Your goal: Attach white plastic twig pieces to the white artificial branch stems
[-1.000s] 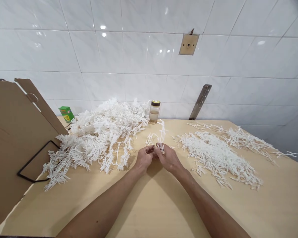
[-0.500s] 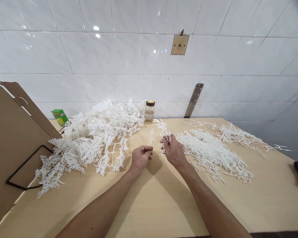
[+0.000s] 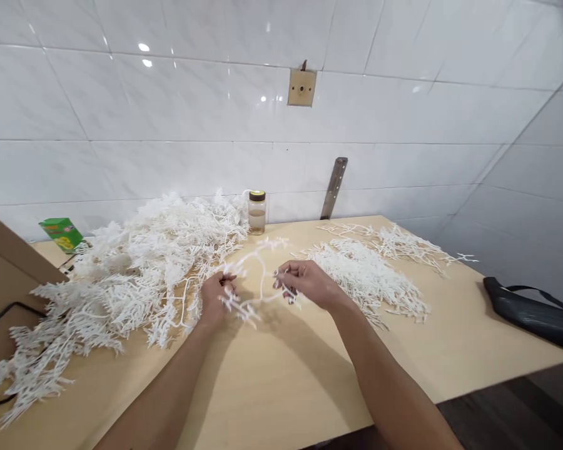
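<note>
Between my hands, above the table, is a white artificial branch (image 3: 262, 275) with a curved stem and small forked twigs, partly smeared by motion. On its left side my left hand (image 3: 214, 301) is closed, fingers pinched on the twigs. My right hand (image 3: 309, 282) is closed on the branch's right side, white bits showing between its fingertips. A large heap of leafy white artificial branches (image 3: 136, 269) lies left of my left hand. Beyond my right hand is a flatter pile of short white sprigs (image 3: 366, 275).
Thin bare white stems (image 3: 408, 245) lie at the table's (image 3: 272, 387) back right. A jar (image 3: 257, 215) with a dark lid and a metal strip (image 3: 334, 187) stand by the tiled wall. At left are a green box (image 3: 62, 234) and cardboard (image 3: 14, 262); at right, a black object (image 3: 530, 315).
The view has swung to the right. My left hand has moved away from my right and closed on twigs; the white branch now spans between both hands.
</note>
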### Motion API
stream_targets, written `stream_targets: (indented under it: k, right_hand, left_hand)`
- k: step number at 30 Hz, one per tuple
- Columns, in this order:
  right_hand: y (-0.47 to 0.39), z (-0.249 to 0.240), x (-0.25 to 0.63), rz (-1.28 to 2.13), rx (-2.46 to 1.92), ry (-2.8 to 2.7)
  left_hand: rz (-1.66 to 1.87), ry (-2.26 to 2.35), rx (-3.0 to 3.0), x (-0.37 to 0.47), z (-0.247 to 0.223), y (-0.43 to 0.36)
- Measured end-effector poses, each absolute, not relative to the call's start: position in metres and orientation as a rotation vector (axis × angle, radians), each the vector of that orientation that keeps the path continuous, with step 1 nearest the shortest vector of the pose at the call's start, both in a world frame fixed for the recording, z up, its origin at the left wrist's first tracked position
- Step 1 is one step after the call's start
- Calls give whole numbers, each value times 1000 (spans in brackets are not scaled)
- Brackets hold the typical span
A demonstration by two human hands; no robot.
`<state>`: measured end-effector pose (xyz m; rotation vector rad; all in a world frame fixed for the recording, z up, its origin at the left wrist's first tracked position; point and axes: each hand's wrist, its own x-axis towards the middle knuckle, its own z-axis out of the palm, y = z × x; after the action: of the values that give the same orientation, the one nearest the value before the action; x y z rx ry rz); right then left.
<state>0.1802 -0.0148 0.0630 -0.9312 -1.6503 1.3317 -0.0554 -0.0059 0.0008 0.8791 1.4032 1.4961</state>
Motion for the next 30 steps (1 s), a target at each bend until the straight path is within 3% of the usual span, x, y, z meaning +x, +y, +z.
stream_targets:
  k: [4, 11, 17, 25, 30]
  right_hand:
    - [19, 60, 241, 835, -910, -975]
    - [27, 44, 266, 850, -1036, -773]
    - [15, 32, 201, 926, -1200, -1065]
    - [0, -2, 152, 832, -1289, -1594]
    - [4, -19, 145, 712, -1358, -1760]
  left_hand:
    - [1420, 1579, 1134, -52, 5, -7]
    - [1328, 1699, 1287, -52, 4, -8]
    - [1357, 1745, 1458, -49, -1, -8]
    - [1320, 1500, 2132, -19, -11, -32]
    - [1135, 1827, 2416, -24, 15, -41]
